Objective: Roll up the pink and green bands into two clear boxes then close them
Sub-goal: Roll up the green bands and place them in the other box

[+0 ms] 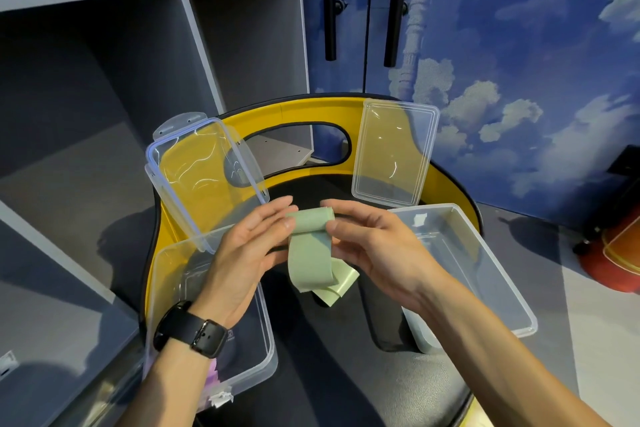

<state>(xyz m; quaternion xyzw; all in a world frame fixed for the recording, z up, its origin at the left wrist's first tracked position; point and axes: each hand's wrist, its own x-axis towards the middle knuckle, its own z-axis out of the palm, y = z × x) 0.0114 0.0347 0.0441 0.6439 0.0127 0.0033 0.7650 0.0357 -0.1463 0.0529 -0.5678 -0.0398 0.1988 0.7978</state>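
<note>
A pale green band (310, 246) is partly rolled, its roll held up between my two hands above a black seat. My left hand (249, 246) pinches the roll's left end and my right hand (367, 243) pinches its right end. The loose tail hangs down and folds onto the seat. An open clear box (266, 350) lies at the lower left under my left forearm, with a bit of pink band (212, 373) showing inside. A second open clear box (498, 267) lies at the right, holding nothing I can see.
Two clear lids lean against the yellow chair back (298, 111): one with clips (204, 166) at left, a plain one (394, 152) at right. Grey shelving stands left. A red object (613, 253) sits on the floor at far right.
</note>
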